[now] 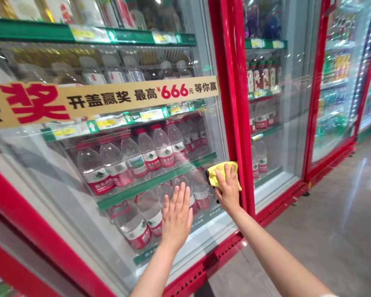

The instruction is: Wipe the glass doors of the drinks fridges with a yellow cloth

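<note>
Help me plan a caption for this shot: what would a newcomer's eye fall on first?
Probably the tan banner with its big red characters, stretching across the upper left. Next comes the bright yellow cloth under the right hand, right of centre beside the red frame. Below the banner, red-labelled water bottles line the shelves behind the glass.

Yellow cloth — dark-edged, crumpled — at the red door frame.
</note>
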Available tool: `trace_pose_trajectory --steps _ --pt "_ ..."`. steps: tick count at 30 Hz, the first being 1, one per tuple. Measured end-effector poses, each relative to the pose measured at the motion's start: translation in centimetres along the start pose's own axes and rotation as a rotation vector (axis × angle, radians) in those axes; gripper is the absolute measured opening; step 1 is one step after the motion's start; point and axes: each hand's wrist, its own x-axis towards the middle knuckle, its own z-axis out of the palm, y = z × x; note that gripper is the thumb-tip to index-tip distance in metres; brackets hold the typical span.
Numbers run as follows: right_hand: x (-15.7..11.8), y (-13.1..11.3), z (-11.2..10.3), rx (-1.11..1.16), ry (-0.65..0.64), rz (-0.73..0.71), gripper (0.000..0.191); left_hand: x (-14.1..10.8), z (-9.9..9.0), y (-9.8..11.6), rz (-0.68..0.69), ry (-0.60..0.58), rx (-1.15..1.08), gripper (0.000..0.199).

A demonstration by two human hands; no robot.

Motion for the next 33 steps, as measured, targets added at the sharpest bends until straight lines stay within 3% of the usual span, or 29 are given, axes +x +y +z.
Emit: trace_pose_trajectory --steps 2,4,9,11,13,17,19,21,25,27,30,33 --pt "-2.4 -0.2 0.5 0.006 -0.001 0.015 0.095 -0.6 0.3 0.0 0.012 0.013 -0.014 0.083" --pt "-2.7 -0.4 0.8 0.013 0.009 0.002 0.099 -1.0 0.4 -0.1 0.018 -0.007 -0.027 0.083" --pt "2.8 0.1 0.8 -0.012 0.044 0.007 0.096 -0.8 0.5 0.0 0.009 -0.049 -0.056 0.084" --pt "2.8 0.1 0.8 -0.011 0.034 0.012 0.096 -0.8 0.7 0.4 0.022 -0.062 -0.066 0.083" --pt "-0.2 0.1 0.9 0.011 0.006 0.03 0.097 -1.4 1.0 0.9 0.038 -0.08 -0.068 0.083" --pt "-10.7 0.4 1.2 0.063 -0.091 0.1 0.098 -3.6 1.6 1.4 0.053 -0.093 -0.055 0.082" --pt "-13.5 0.8 1.5 0.081 -0.125 0.111 0.098 -4.8 1.8 1.4 0.061 -0.101 -0.049 0.081" --pt "-13.0 1.0 1.7 0.094 -0.118 0.133 0.097 -5.7 1.9 1.2 0.069 -0.11 -0.05 0.081" --pt "-6.6 -0.5 1.9 0.082 -0.046 0.258 0.092 -6.3 2.0 1.0 0.052 -0.125 -0.061 0.082" --pt "-5.1 -1.9 1.9 0.063 -0.042 0.287 0.09 -6.5 2.1 1.1 0.045 -0.128 -0.063 0.081" --pt "-7.5 -2.7 1.5 0.066 -0.117 0.132 0.091 -7.2 2.2 1.3 0.034 -0.118 -0.067 0.08" --pt "-10.5 -1.2 1.0 0.063 -0.154 0.03 0.091 -8.5 1.7 1.2 -0.005 -0.098 -0.071 0.079"
